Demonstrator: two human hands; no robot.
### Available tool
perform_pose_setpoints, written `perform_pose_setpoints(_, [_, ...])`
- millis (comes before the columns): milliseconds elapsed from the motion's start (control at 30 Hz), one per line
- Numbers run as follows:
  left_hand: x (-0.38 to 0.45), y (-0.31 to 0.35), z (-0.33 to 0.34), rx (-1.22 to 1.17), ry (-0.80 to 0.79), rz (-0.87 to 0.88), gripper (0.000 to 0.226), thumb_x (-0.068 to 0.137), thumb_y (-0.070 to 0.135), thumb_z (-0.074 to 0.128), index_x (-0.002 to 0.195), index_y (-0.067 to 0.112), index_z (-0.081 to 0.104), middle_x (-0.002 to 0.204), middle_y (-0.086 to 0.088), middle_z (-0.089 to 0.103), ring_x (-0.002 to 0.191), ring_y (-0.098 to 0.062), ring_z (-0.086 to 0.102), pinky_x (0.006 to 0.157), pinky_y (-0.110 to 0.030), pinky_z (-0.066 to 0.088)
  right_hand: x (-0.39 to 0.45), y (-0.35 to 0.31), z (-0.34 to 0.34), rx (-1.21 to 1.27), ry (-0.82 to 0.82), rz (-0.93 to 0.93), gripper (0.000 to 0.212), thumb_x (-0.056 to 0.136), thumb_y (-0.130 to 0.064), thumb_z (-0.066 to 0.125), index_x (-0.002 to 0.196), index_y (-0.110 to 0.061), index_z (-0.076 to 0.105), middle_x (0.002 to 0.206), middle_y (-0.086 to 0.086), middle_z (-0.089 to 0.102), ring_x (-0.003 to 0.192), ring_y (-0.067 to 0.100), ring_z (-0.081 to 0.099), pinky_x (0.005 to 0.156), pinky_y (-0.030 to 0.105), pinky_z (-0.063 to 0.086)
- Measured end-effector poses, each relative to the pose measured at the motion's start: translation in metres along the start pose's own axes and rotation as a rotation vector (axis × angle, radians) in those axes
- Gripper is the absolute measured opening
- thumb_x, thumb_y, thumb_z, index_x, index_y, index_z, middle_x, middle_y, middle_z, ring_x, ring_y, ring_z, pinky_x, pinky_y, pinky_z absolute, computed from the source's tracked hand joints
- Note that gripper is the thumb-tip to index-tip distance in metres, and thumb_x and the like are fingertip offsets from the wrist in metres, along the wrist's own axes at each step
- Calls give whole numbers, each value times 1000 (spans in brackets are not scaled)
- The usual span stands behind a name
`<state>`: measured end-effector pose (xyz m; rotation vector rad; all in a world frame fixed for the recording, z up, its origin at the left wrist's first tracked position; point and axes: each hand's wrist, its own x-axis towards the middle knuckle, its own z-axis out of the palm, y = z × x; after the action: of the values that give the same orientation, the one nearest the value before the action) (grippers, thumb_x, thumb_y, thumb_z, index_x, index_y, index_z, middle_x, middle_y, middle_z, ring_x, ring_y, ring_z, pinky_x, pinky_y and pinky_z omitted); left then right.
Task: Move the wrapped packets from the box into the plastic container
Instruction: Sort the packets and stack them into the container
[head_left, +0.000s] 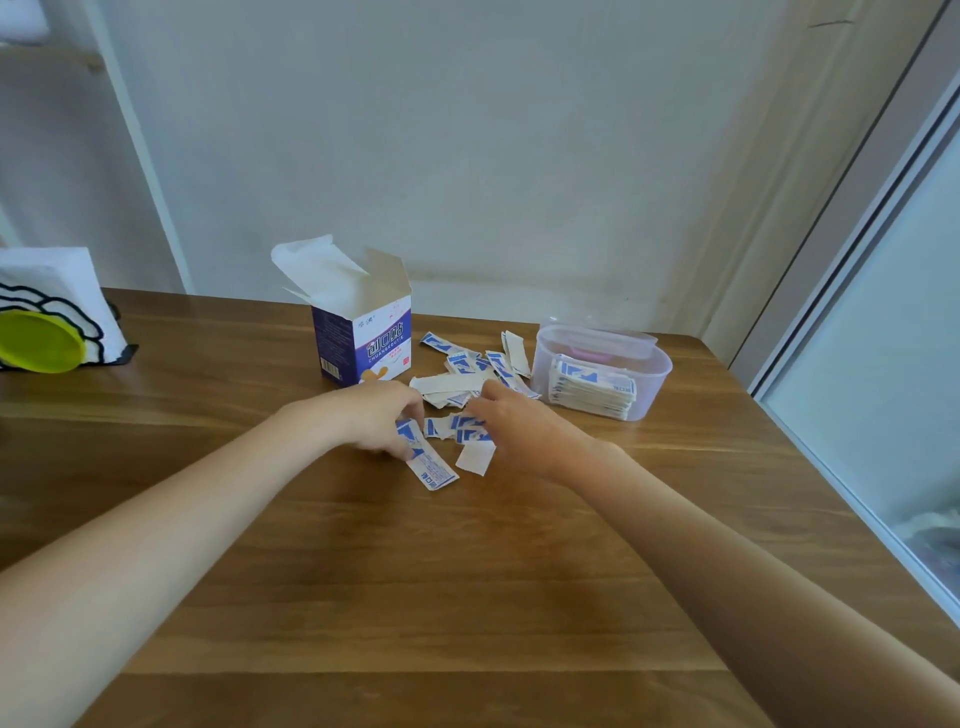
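An open blue-and-white cardboard box stands upright on the wooden table, flaps up. Several white-and-blue wrapped packets lie scattered between the box and a clear plastic container, which holds a stack of packets. My left hand pinches a packet with curled fingers just in front of the box. My right hand reaches over a small cluster of packets, fingers curled down onto them; its fingertips are hidden.
At the far left stand a white holder with black wavy lines and a yellow-green disc. A wall runs behind the table. A glass panel borders the table's right edge.
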<state>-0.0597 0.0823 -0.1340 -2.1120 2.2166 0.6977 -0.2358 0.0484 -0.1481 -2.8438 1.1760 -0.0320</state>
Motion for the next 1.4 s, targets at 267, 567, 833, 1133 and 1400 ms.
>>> perform_pose_setpoints(267, [-5, 3, -16, -540, 232, 5, 9, 85, 17, 66, 87, 18, 58, 71, -1, 60, 58, -9, 56, 58, -16, 46, -8, 4, -42, 944, 169, 356, 16, 93, -15, 54, 105, -12, 63, 92, 1, 63, 84, 18, 62, 70, 26, 50])
perform_pose_setpoints(567, [1, 34, -9, -736, 154, 71, 22, 93, 12, 54, 113, 7, 59, 102, -12, 67, 73, -12, 65, 64, -16, 57, -13, -2, -38, 833, 13, 344, 20, 99, -15, 39, 98, -1, 53, 94, 13, 57, 69, 12, 51, 61, 20, 39])
perform_pose_setpoints(833, [0, 53, -1, -812, 150, 96, 21, 89, 15, 60, 108, 7, 60, 89, -7, 66, 72, -13, 65, 78, -27, 57, -19, 10, -38, 611, 143, 275, 14, 94, -17, 48, 103, -8, 54, 90, 10, 63, 76, 23, 58, 53, 20, 38])
perform_pose_setpoints(1133, [1, 48, 0, -891, 202, 23, 30, 86, 4, 62, 115, 5, 54, 82, -10, 65, 64, -12, 63, 62, -16, 57, -29, 17, -43, 750, 94, 241, 32, 100, -22, 39, 71, -15, 53, 68, -2, 48, 60, 10, 42, 56, 21, 34])
perform_pose_setpoints(1400, [4, 54, 7, -390, 353, -52, 27, 92, 27, 55, 117, 17, 52, 109, -1, 62, 91, -17, 62, 72, -25, 48, -21, 36, -24, 352, 296, 252, 23, 93, -12, 49, 116, -14, 49, 97, 16, 68, 74, 27, 61, 60, 35, 46])
